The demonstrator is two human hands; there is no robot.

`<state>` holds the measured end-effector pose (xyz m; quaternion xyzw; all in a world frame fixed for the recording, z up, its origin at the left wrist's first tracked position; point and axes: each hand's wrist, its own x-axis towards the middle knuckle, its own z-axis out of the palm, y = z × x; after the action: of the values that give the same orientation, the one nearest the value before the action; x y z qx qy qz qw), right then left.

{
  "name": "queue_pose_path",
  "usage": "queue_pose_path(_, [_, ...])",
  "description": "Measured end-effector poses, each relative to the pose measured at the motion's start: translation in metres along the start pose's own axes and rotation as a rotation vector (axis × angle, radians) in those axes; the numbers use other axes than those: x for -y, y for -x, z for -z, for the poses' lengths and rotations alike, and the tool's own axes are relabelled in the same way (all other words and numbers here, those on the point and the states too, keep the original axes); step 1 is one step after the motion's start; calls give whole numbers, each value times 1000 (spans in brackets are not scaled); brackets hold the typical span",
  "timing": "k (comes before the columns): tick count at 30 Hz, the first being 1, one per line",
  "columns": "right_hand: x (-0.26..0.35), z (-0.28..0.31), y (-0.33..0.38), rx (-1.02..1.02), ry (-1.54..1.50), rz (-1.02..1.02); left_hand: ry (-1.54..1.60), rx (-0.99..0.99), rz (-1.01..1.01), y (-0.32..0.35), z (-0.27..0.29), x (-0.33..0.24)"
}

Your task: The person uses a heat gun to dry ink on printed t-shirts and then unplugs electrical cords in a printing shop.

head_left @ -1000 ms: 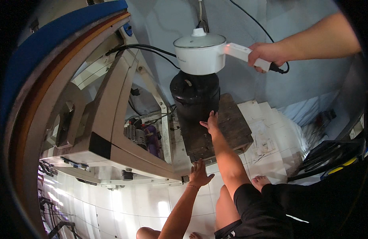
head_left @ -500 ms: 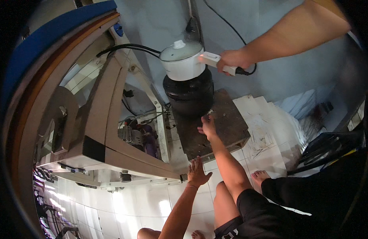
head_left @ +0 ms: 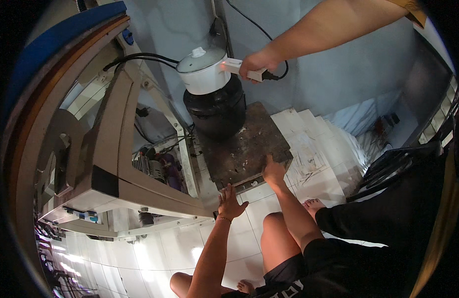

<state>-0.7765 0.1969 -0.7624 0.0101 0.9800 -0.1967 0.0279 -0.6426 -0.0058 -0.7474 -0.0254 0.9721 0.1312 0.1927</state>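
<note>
A dark, worn wooden stool (head_left: 247,149) stands on the tiles before me. My left hand (head_left: 232,204) is open at its front edge, fingers and thumb spread. At the stool's right front side is my right hand (head_left: 273,172), holding nothing that I can see, its fingers stretched forward and partly hidden. A black round container (head_left: 214,111) sits on the stool. Over its top is a white electric pot (head_left: 204,82) with a glass lid (head_left: 202,60). Another person's hand (head_left: 257,65) grips the pot's handle (head_left: 233,65), where an orange light glows.
A beige metal frame (head_left: 135,184) with a blue-edged top (head_left: 73,30) stands close on the left, a motor (head_left: 152,169) inside it. A black cord (head_left: 259,22) hangs along the grey wall. The other person's dark-clothed leg (head_left: 368,216) and bare foot (head_left: 314,204) are on my right.
My right hand has drawn back from beside the black container's base to the stool's right front side. My left hand stays by the front edge. The whole view has shifted slightly.
</note>
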Motion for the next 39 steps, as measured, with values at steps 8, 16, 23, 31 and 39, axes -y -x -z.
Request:
queue_pose_path(8, [12, 17, 1, 152, -40, -53, 14, 11, 16, 0, -3, 7])
queue_pose_path(16, [12, 13, -7, 251, 91, 1, 273, -34, -45, 0, 2, 20])
queue_pose_path(23, [0, 7, -11, 189, 96, 9, 406, -284, -284, 47, 11, 16])
queue_pose_path(31, [14, -12, 39, 14, -333, -1, 465, -246, -167, 103, 4, 66])
queue_pose_path(39, [39, -1, 80, 117, -398, 29, 593, -188, -141, 133, -21, 81])
